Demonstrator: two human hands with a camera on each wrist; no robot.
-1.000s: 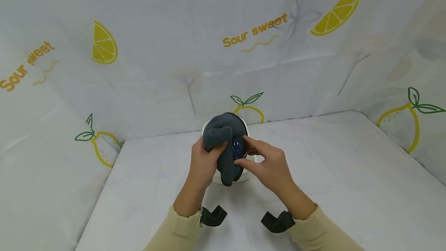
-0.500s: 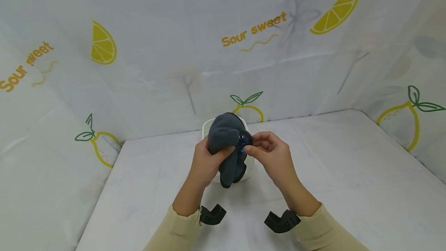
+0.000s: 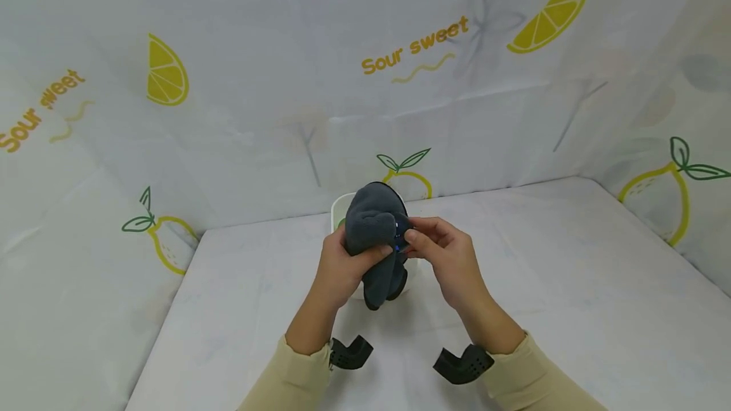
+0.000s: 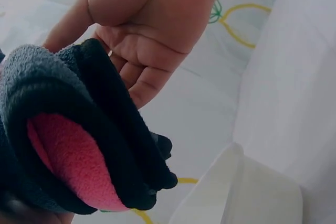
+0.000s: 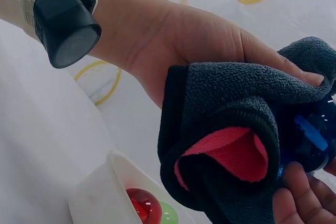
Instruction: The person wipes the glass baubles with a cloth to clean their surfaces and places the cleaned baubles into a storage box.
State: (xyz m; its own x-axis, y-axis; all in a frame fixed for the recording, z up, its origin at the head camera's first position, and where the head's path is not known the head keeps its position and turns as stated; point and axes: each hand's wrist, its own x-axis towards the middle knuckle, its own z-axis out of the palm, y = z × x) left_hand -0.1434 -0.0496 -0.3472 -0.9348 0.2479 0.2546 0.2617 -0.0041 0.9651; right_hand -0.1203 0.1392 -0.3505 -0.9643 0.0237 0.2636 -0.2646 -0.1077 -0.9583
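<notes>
Plainly, taken line by line with the white container as landmark:

Left fingers: the left hand (image 3: 341, 263) had its fingers and thumb curled round a bunched grey cloth (image 3: 374, 224), thumb lying across the front of the bundle.

Right fingers: the right hand (image 3: 448, 260) pinched a small blue object (image 3: 400, 231) between thumb and forefinger, pressed up against the right side of the cloth; the remaining fingers were curled loosely.

Cloth: dark grey fleece outside with a pink inner face showing in the fold (image 5: 231, 153), black trim along the edge. It was held in the air just above and in front of the white container (image 3: 338, 209), hiding most of it in the head view, with a tail of cloth hanging down.

Blue object: glossy, mostly wrapped in the cloth (image 5: 310, 135); what it was could not be told.

White container: stood on the table behind the hands; the right wrist view showed its rim (image 5: 113, 174) below the cloth, with a red ball (image 5: 142, 203) and a green ball (image 5: 168, 214) inside.

Sleeves: pale yellow cuffs (image 3: 297, 373) on both arms, each with a black wrist mount (image 3: 349, 352) nearer the person than the container.

Table: white covering (image 3: 571, 284) under the container, with lemon-print sheeting (image 3: 165, 71) hung behind and to both sides.
</notes>
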